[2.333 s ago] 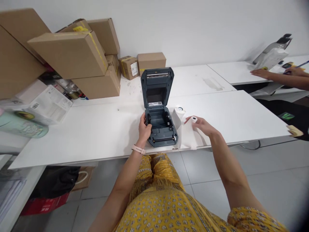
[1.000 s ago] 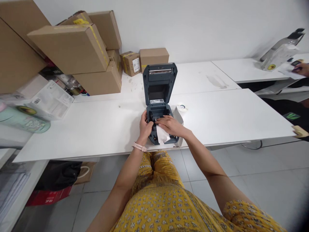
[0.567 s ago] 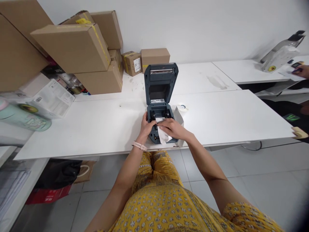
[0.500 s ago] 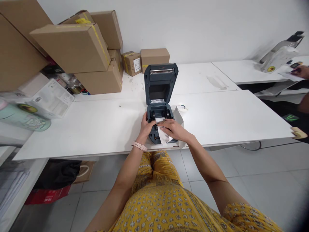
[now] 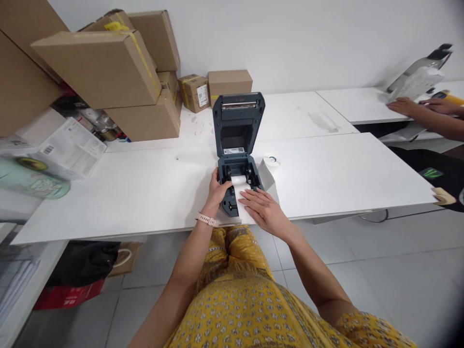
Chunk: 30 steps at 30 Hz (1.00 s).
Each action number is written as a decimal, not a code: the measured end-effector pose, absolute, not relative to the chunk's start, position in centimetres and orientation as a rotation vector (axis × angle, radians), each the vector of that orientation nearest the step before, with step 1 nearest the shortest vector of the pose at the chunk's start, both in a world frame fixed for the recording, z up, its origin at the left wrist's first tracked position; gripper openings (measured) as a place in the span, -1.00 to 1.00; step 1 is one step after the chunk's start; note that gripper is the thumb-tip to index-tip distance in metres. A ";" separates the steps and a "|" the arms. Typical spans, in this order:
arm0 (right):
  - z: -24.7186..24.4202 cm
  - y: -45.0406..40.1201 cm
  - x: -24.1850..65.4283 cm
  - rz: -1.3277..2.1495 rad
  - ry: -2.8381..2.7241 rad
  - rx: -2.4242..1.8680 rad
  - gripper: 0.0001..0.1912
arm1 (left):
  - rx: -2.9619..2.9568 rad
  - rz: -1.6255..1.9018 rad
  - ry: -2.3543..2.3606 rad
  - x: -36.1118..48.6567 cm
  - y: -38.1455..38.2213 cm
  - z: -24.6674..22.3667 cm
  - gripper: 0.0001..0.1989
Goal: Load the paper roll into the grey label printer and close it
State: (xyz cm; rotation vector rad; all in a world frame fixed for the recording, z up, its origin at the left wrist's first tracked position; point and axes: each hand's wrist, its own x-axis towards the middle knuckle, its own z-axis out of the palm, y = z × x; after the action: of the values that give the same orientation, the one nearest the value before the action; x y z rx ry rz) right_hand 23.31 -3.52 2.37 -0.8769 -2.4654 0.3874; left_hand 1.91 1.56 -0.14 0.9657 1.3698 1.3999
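Note:
A dark grey label printer stands at the table's front edge with its lid raised. White label paper lies inside it between black roll holders and runs down over its front. My left hand grips the printer's left side, its thumb reaching over the rim by the paper. My right hand lies with fingers stretched out, their tips on the paper's right side. Right of the printer are a white roll and a piece of backing paper, partly behind the printer and my hand.
Cardboard boxes are stacked at the back left of the white table. A green bottle stands at the left. At the right, another person's hands rest near a white packet.
My right hand has moved down and slightly right along the paper, its fingers now more spread. The paper lies flatter over the printer's front. The other person's hands have come further into view.

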 end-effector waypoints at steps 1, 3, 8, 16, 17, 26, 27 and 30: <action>2.3 -3.6 23.4 0.396 -2.456 -0.881 -0.60 | 0.965 1.401 1.370 1.9 1.5 -0.1 -0.21; 2.2 -3.8 23.6 0.417 -2.440 -0.890 -0.59 | 0.961 1.400 1.369 1.9 1.5 -0.2 -0.20; 1.7 -3.8 23.5 0.443 -2.413 -0.892 -0.61 | 0.961 1.393 1.361 1.8 1.8 -0.5 -0.19; 4.9 -4.2 24.8 0.689 -2.349 -0.728 -0.69 | 0.937 1.360 1.491 2.8 -0.7 -0.1 -0.03; 6.2 -3.5 25.2 0.711 -2.295 -0.680 -0.69 | 0.944 1.351 1.496 3.2 -1.8 0.0 0.03; 16.1 16.7 21.6 0.514 -1.764 -0.822 -0.30 | 0.795 1.391 1.427 6.2 -8.7 -0.7 0.26; 16.5 18.1 20.8 0.565 -1.776 -0.842 -0.25 | 0.772 1.410 1.411 6.4 -8.9 -0.9 0.27; 16.0 17.6 19.5 0.600 -1.787 -0.860 -0.18 | 0.752 1.435 1.371 6.6 -9.6 -1.5 0.25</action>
State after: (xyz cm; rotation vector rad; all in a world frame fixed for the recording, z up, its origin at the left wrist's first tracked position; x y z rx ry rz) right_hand 19.53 17.61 16.01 -0.8596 -1.7868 0.5998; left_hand 6.61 -9.62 -1.51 0.7516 1.3708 1.4347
